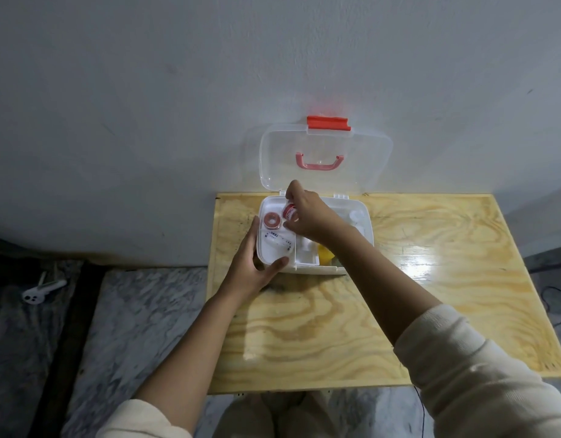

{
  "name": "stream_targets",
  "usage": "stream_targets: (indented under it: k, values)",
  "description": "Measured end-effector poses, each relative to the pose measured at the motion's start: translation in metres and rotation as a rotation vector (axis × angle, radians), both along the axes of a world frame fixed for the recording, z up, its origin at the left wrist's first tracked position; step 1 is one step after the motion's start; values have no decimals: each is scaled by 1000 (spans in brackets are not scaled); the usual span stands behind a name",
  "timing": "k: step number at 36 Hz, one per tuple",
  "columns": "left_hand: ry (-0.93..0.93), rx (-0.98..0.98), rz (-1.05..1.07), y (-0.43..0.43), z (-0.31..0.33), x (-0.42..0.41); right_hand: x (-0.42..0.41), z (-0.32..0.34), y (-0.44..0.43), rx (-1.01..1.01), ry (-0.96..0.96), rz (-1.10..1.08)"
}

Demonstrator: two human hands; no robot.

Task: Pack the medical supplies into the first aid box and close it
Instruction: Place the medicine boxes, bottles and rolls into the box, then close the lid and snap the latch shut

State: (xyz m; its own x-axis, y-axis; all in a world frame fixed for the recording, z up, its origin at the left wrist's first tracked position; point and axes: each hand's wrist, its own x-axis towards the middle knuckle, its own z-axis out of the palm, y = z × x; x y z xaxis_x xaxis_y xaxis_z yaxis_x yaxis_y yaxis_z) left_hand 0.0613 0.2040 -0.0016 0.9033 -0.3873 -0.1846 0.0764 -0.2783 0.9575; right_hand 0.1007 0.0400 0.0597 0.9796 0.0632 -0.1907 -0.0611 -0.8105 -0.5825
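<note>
First aid box [364,227], white plastic with a clear lid [326,159] propped open against the wall, sits at the far edge of a pale plywood table [430,279]. Its white compartmented tray [274,251] fills the left side. The left hand [252,263] clasps the box's near-left corner. The right hand [306,216] reaches across, pinching a small red-and-white tape roll [290,212] over the far-left compartment, just beside a reddish tape ring [272,220] lying flat there. The compartment lies directly below the right hand.
</note>
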Motion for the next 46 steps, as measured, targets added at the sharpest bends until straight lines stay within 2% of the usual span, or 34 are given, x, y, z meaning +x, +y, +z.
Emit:
stream_targets:
  k: [13,20,24,26,29,32,34,40,46]
  values:
    - [10,9,-20,1,-3,1,9,-20,5,-207,-145,33]
    - [35,-13,-6,0,-3,2,9,-28,5,-224,-176,4]
    - [32,-15,-5,-1,0,1,2,-23,4,-162,-199,-17]
    - [28,-9,-7,-1,0,1,-3,-13,0,-98,-280,-78]
    - [-1,-4,-20,0,-1,2,-10,14,-10,-1,-568,-182]
    - [-5,1,-23,1,0,2,-7,40,-26,-28,-817,-311]
    - [4,-9,-27,2,3,0,1,54,-38,-53,-875,-353]
    - [19,-19,-27,2,3,-1,21,62,-58,-154,-589,-355]
    - [50,-12,-14,2,0,-2,13,61,-56,-73,-635,-375]
